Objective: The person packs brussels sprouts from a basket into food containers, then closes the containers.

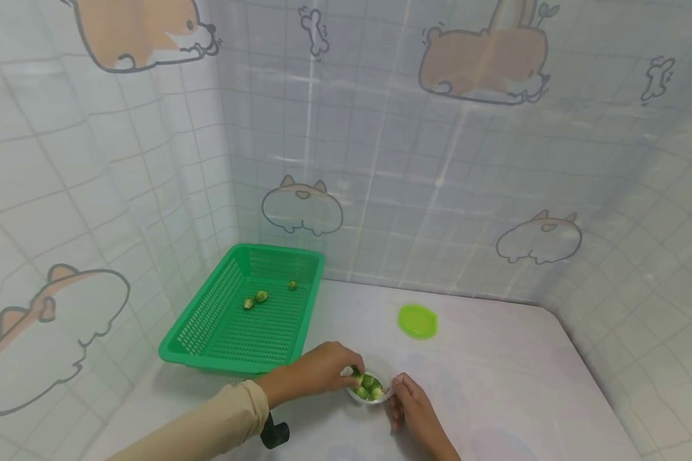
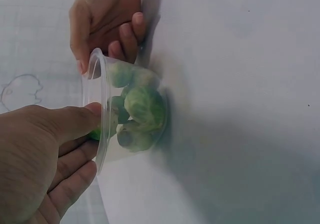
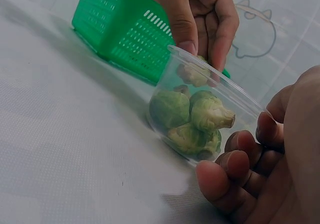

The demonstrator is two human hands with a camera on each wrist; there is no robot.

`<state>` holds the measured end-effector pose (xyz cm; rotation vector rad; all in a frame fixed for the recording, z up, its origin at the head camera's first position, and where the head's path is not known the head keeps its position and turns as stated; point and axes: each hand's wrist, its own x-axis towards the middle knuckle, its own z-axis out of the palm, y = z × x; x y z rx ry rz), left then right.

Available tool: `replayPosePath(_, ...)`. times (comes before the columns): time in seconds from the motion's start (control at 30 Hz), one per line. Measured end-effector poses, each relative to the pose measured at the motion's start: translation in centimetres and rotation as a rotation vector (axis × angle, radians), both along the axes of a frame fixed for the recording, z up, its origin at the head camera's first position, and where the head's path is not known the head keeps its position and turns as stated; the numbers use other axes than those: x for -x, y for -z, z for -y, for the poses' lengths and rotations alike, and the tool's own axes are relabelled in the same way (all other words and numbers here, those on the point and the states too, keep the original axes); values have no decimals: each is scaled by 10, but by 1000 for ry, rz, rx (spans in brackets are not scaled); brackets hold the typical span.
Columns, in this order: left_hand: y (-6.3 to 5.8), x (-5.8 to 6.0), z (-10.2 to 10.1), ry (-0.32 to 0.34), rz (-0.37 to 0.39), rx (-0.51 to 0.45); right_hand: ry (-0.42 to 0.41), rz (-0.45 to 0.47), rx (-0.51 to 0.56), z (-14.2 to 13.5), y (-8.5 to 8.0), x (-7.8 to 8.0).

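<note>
A clear plastic tub [image 2: 104, 149] stands on the table with several Brussels sprouts [image 3: 206, 112] inside. My left hand [image 1: 323, 368] is at its rim, thumb and fingers pinching one Brussels sprout [image 3: 194, 73] just inside the tub's mouth. On the opposite side, my right hand [image 1: 415, 410] holds the rim between thumb and fingers, the other fingers curled beside the wall. Left of the hands sits a green perforated basket [image 1: 236, 365], where a few more sprouts [image 1: 261, 296] lie on the bottom.
Behind the tub, a bright green round lid [image 1: 418, 321] lies flat on the white table [image 1: 496, 371]. Curtain-like sheets [image 1: 392, 192] with dog drawings enclose the table at the back and both sides. Below the left forearm, a black object [image 1: 275, 433] is partly visible.
</note>
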<state>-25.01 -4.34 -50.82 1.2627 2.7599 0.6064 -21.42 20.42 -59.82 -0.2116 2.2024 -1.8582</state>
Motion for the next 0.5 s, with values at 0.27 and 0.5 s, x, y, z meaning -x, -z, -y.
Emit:
replayPosePath(0.27,3,1,1,8,-21,4,3,4,-25,-1,1,1)
replayPosePath(0.5,2,1,2,19,-17,-30,-4,-10,-12,0,1,0)
